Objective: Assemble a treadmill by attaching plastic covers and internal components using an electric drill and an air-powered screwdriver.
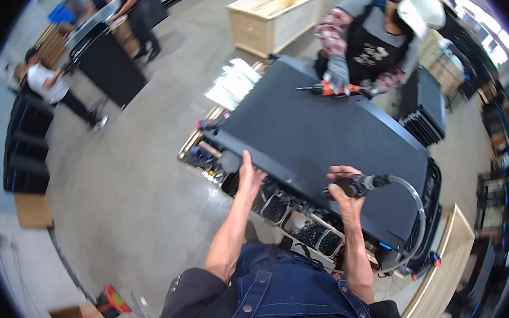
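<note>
From the head view I see my left hand (248, 174) pressed against the near long edge of a big flat black panel (319, 142), the fingers wrapped over that edge and closed on it, with the thumb side toward me. My right hand (343, 189) sits further along the same edge, to the right of the left one, and it is clamped around a dark power tool (357, 184) whose nose points away from the hand to the right, lying low over the panel surface. From the tool's front a clear hose (416, 206) loops out to the right of that hand, curves down past the panel's corner and comes back under my forearm. Just below both hands, between them and my blue apron, a row of small bins (308, 229) holds dark screws or similar small parts; I cannot tell exactly which. The panel stretches away from my hands toward a co-worker on its far side, whose gloved hand (336, 73) rests on an orange and black driver (328, 88) lying on the panel's far edge. Beyond my left hand, up and to the left, white bags (233, 83) lie on a cart beside the panel. Further off stand a wooden crate (276, 15) and a black cabinet (109, 63), with two other people near it.
</note>
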A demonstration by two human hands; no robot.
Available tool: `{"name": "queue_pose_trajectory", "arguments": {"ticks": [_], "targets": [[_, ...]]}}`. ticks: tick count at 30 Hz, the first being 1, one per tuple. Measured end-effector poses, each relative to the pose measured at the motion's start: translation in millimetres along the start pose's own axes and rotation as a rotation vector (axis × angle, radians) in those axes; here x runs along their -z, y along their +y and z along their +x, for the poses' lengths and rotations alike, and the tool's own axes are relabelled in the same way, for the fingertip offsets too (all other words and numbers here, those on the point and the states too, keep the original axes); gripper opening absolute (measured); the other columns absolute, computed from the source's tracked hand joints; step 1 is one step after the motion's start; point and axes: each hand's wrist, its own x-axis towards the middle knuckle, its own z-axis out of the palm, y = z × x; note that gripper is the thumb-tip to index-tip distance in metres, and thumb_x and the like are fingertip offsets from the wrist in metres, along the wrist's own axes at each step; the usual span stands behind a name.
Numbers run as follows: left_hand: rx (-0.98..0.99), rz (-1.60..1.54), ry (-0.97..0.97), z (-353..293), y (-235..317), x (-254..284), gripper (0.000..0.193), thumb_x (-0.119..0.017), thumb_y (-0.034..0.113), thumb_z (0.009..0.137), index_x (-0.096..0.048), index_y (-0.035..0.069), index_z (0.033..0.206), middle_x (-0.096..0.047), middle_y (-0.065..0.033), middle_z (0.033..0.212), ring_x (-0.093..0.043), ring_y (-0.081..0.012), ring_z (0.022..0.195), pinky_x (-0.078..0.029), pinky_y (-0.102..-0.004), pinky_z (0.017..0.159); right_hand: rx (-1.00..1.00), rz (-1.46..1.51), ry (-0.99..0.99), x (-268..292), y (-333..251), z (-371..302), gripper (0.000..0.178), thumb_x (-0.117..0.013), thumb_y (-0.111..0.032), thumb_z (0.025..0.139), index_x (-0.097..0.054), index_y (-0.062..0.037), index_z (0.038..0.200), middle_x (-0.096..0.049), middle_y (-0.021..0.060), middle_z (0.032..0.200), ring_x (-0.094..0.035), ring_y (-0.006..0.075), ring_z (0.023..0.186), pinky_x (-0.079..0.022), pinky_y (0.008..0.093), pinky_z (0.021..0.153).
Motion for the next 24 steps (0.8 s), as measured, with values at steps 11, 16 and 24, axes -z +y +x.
{"name": "queue_pose_trajectory", "arguments": {"ticks": [11, 16, 24], "targets": [[0.068, -0.418, 0.068, -2, -10, 21, 0.063, -0.064, 0.058, 0.09, -0.056, 0.01, 0.13, -0.061, -0.0053, 0.125, -0.056, -0.0242, 0.12, -0.046, -0.045, 0.104, 0.039, -0.034, 0.009, 2, 14, -6, 0.053, -0.081, -0.009, 0.078, -0.055, -0.0011, 0.123, -0.065, 0.0157, 0.12, -0.067, 0.0235, 0.103, -0.053, 0.0377, 0.094], [0.074, -0.368, -0.019, 2, -10, 35, 0.056, -0.058, 0.057, 0.095, -0.059, 0.01, 0.126, -0.064, -0.0053, 0.12, -0.061, -0.0231, 0.113, -0.048, -0.0415, 0.101, -0.01, -0.031, -0.002, 1, 17, -4, 0.053, -0.081, -0.011, 0.079, -0.054, -0.0015, 0.124, -0.064, 0.0168, 0.123, -0.066, 0.0258, 0.108, -0.052, 0.0389, 0.098], [0.125, 0.847, 0.123, -16, -63, 114, 0.031, -0.066, 0.032, 0.096, -0.069, 0.003, 0.108, -0.071, -0.0072, 0.091, -0.069, -0.0266, 0.084, -0.054, -0.0372, 0.079, -0.21, -0.377, 0.188, -1, 44, -43, 0.076, -0.079, -0.007, 0.082, -0.038, -0.0028, 0.146, -0.057, 0.0157, 0.13, -0.059, 0.0228, 0.114, -0.05, 0.0364, 0.099]]}}
